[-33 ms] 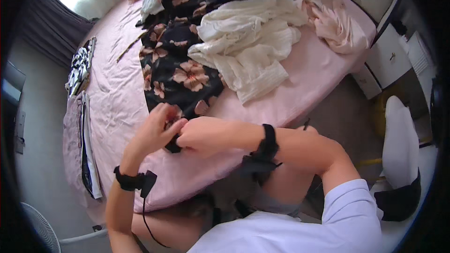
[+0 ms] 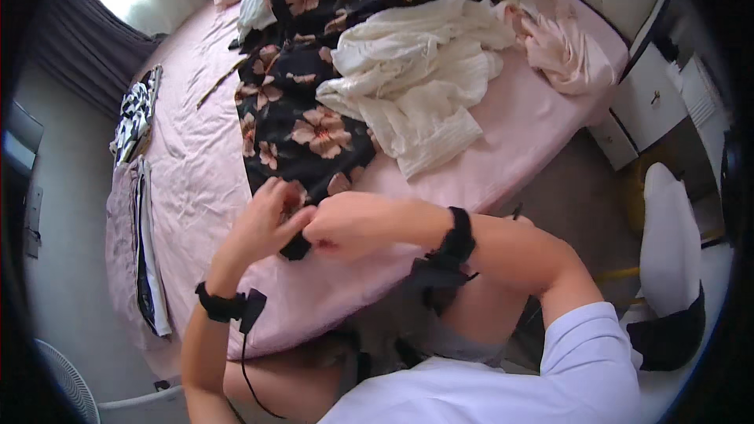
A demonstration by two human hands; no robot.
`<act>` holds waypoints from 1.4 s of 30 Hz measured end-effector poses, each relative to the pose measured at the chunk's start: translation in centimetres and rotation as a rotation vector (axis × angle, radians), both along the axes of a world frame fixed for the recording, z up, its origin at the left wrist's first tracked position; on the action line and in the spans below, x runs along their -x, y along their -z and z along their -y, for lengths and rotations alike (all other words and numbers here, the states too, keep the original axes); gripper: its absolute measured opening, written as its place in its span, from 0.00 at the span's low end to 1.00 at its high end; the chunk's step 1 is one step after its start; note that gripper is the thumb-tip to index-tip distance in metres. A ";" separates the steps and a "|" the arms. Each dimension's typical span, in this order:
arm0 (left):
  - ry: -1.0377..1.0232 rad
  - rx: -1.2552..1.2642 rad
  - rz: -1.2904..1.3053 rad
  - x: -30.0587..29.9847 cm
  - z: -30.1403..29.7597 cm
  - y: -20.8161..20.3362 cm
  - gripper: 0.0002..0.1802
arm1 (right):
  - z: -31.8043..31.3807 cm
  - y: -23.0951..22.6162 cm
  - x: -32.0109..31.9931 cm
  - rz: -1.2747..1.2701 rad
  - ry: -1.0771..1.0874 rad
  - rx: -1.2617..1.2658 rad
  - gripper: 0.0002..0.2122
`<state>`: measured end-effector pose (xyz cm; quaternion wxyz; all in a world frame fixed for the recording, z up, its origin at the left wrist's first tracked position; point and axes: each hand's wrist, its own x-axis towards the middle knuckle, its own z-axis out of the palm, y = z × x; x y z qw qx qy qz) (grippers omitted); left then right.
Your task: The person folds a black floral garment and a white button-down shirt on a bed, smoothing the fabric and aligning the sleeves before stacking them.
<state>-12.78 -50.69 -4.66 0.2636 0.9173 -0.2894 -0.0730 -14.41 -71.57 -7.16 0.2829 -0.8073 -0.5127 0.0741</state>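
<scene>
No container is seen apart from a white bedside cabinet point(image 2: 646, 106), well to the right of the hands and shut, so its contents cannot be told. A bed point(image 2: 196, 180) covered in a pink sheet takes up most of the view above the hands. A black floral garment point(image 2: 310, 126) is spread along it, running from far above the hands down to them. A heap of cream-white clothing point(image 2: 416, 82) is laid partly over the floral garment, up and to the right of the right hand, and a pale pink garment point(image 2: 565, 55) is crumpled farther right, near the bed's edge. A black-and-white patterned cloth point(image 2: 132, 118) is seen well to the upper left of the left hand, and a white fan point(image 2: 67, 381) stands low at the left. A white chair point(image 2: 667, 267) is placed to the right of the right forearm. The left hand point(image 2: 263, 224) and the right hand point(image 2: 349, 224) are brought together at the lower hem of the floral garment, fingertips meeting, and both are pinched shut on its dark edge, which hangs just below them at the near edge of the bed. A black strap is worn on each wrist.
</scene>
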 end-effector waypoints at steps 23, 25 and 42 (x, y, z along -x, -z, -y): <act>-0.991 0.039 0.830 1.0 -27.0 2.6 0.12 | 22.4 3.7 -10.0 0.229 1.643 -0.742 0.11; -1.081 0.482 0.877 1.3 -29.5 2.3 0.13 | 26.1 6.1 -11.2 0.322 1.681 -0.688 0.10; -0.048 0.169 0.218 4.3 -6.5 1.7 0.41 | 15.4 -0.5 -9.1 0.014 0.916 0.276 0.36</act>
